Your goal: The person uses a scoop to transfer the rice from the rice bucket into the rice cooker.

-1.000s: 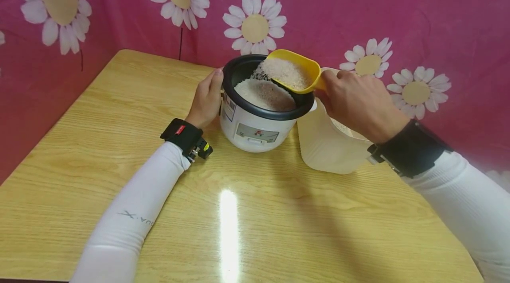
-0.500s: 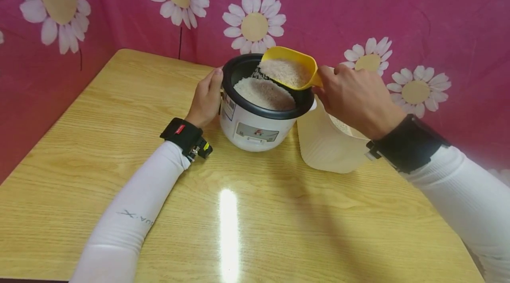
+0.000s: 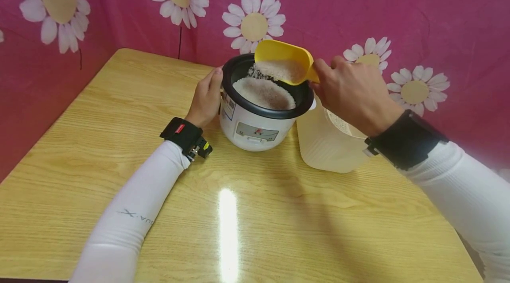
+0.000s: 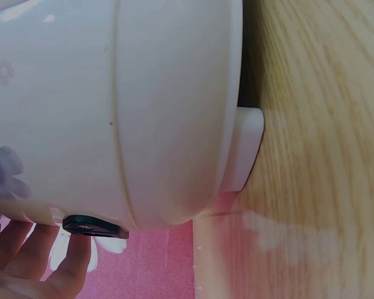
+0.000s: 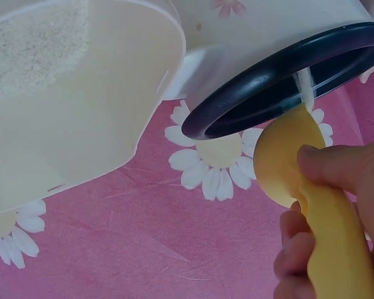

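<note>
A white rice cooker (image 3: pixel 255 134) with a black rim stands on the table, a mound of white rice (image 3: pixel 259 91) inside it. My left hand (image 3: pixel 205 99) holds the cooker's left side, thumb up by the rim. In the left wrist view its fingers (image 4: pixel 34 249) press the wall beside a small black fitting (image 4: pixel 90 225). My right hand (image 3: pixel 348 90) grips the handle of a yellow scoop (image 3: pixel 280 49) above the cooker's opening. The scoop is tilted to the left, and rice streams from its lip into the pot. In the right wrist view the falling rice (image 5: pixel 305 87) shows as a white stream.
A cream plastic bin (image 3: pixel 330 150) with rice (image 3: pixel 340 123) in it stands right beside the cooker, partly under my right wrist. The wooden table (image 3: pixel 159 230) reaches back to a pink flowered cloth (image 3: pixel 318 4).
The right hand has moved slightly left and tipped the scoop further, so its far wall rises and it holds less rice. The left hand and the cooker keep their places.
</note>
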`<action>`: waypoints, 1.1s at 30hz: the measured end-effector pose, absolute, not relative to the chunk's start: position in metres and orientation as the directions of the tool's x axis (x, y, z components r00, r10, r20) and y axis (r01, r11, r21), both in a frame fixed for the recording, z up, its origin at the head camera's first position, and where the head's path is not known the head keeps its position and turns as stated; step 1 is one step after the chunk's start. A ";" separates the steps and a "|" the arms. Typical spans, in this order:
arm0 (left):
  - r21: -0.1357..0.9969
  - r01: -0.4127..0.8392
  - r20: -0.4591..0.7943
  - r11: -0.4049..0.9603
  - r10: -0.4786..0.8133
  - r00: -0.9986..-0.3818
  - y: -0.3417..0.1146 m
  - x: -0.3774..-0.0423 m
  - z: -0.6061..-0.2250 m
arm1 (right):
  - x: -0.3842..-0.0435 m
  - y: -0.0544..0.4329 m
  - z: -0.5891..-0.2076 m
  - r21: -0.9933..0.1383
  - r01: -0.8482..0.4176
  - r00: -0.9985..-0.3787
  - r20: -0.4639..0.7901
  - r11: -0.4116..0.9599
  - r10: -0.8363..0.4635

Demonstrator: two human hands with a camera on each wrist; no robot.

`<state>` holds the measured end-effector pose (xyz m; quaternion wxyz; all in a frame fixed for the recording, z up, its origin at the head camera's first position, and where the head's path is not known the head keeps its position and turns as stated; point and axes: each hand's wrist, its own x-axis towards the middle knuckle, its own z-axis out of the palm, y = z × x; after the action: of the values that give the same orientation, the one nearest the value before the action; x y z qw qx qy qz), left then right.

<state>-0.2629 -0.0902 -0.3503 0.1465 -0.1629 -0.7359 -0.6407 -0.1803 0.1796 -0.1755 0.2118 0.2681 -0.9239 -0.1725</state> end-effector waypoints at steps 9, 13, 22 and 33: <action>0.896 0.428 0.426 0.118 0.050 -0.904 -0.090 -0.263 -0.350 | -0.181 0.179 -0.177 0.440 -0.425 -0.719 0.368 0.791 -0.590; 0.897 0.427 0.424 0.113 0.054 -0.904 -0.090 -0.263 -0.350 | -0.181 0.180 -0.176 0.440 -0.426 -0.704 0.388 0.791 -0.595; 0.898 0.422 0.419 0.122 0.050 -0.906 -0.091 -0.263 -0.350 | -0.181 0.184 -0.175 0.431 -0.432 -0.676 0.426 0.792 -0.601; 0.901 0.418 0.414 0.118 0.056 -0.908 -0.091 -0.263 -0.350 | -0.180 0.189 -0.177 0.433 -0.437 -0.654 0.449 0.788 -0.609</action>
<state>-0.2626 -0.0910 -0.3496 0.1403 -0.1615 -0.7344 -0.6441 -0.1797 0.1890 -0.1772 0.2970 0.2913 -0.8978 -0.1447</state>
